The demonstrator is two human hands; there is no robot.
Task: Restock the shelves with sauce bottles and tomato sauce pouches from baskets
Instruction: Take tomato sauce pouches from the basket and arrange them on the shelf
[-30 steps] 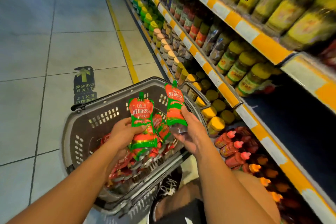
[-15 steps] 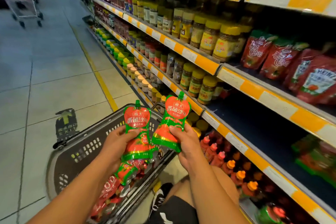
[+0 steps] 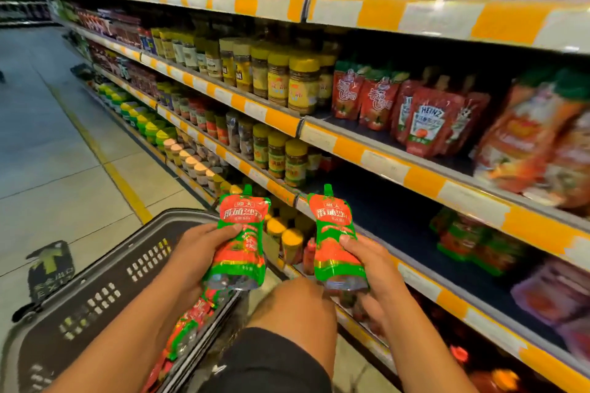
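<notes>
Open run of dark shelf deck (image 3: pixel 392 220) right of the yellow-lidded jars (image 3: pixel 295 163), clear back to the green-red pouches (image 3: pixel 463 239) further right. Shelf above (image 3: pixel 376 156) caps the headroom. Raised knee (image 3: pixel 300 303) and basket (image 3: pixel 95 293) crowd the low approach.

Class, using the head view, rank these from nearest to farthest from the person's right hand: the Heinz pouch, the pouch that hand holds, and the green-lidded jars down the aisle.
1. The tomato sauce pouch, gripped in the right hand.
2. The Heinz pouch, on the shelf above, to the right.
3. The green-lidded jars, far left, down the aisle.
</notes>
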